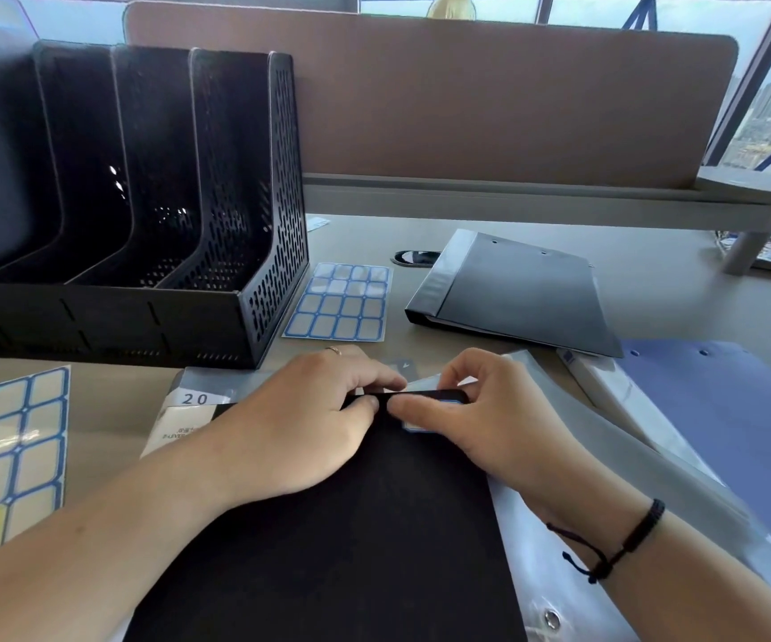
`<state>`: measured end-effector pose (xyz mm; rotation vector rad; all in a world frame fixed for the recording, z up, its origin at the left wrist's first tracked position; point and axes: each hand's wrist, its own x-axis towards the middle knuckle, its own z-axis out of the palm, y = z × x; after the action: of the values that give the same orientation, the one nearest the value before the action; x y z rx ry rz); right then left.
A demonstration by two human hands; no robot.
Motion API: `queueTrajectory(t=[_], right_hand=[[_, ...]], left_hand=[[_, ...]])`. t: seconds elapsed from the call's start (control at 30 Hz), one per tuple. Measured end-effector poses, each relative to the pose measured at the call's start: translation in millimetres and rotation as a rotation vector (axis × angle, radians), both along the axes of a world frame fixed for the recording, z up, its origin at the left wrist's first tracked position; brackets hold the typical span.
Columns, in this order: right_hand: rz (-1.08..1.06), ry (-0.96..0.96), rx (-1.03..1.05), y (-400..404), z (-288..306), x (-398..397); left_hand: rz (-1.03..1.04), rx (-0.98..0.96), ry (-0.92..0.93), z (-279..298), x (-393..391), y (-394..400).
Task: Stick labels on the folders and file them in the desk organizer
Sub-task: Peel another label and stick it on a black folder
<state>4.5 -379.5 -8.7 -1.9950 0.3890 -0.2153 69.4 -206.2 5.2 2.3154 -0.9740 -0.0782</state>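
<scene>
From the head view, a black folder (346, 539) is seen lying flat on the counter (680, 298), and its far edge is being worked by both hands. The left hand (314, 419) is laid over the cover, its fingers (374, 379) curled and pinched together on that edge. The right hand (462, 410) is set just beside it, fingers clamped on a blue-bordered label (425, 421) that is pressed against the folder's corner. Beyond the left fingers, a label sheet (339, 301) is found lying flat, and further left the black desk organizer (142, 215) is stood upright. Beyond the right fingers a second black folder (522, 294) is laid closed, and a blue folder (735, 424) is spread to the right. Another label sheet (8, 437) is placed well left of the hands.
</scene>
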Motion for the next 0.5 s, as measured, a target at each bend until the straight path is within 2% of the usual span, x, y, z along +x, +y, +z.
queueTrajectory(t=[0.27,0.5], right_hand=[[-0.054,-0.003,-0.114,-1,-5,5],[0.174,0.031,0.024,-7,5,-5]], left_hand=[[-0.005,0.029,-0.012,0,0,0],[0.04,0.028,-0.001,0,5,3]])
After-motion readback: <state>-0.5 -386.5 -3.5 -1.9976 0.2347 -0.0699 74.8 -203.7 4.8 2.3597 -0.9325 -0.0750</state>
